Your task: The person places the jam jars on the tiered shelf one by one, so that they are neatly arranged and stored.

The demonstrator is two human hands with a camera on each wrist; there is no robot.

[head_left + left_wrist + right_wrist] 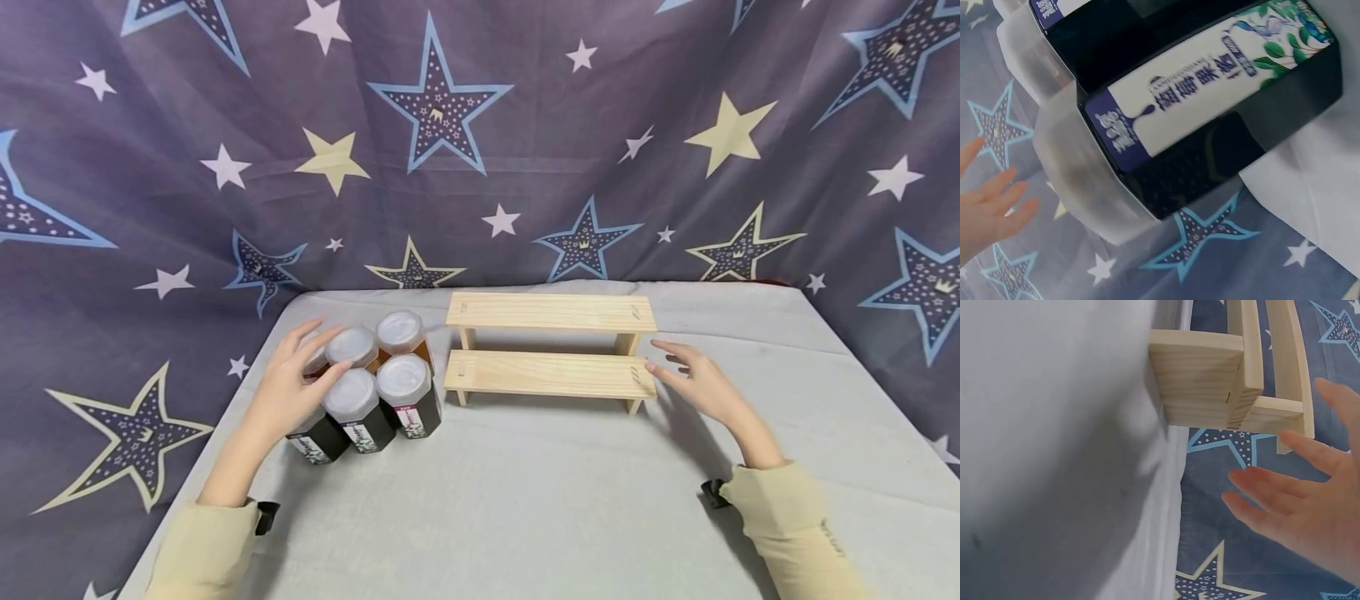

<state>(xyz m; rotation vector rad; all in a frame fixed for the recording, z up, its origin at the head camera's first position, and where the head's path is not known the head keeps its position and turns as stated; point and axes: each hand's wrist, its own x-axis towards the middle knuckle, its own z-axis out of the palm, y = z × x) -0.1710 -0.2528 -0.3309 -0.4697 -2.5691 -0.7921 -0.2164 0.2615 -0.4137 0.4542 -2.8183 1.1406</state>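
Note:
Several jars with frosted white lids stand grouped at the left of the table. In the front row, dark jars (370,427) carry pale labels; amber shows through the back jars (401,331). My left hand (281,392) hovers over the leftmost jars, thumb and fingers spread and holding nothing. The left wrist view has a dark jar (1222,150) with a blueberry-and-leaf label close up, the hand (991,209) beyond its lid. At the right end of the two-step wooden rack (551,372), my right hand (705,385) is held with loosely bent, parted fingers and nothing in them.
A pale cloth covers the table (525,500). Behind it and at both sides hangs a dark curtain (517,92) printed with stars. The rack's two boards run side to side, the rear one higher, just right of the jars.

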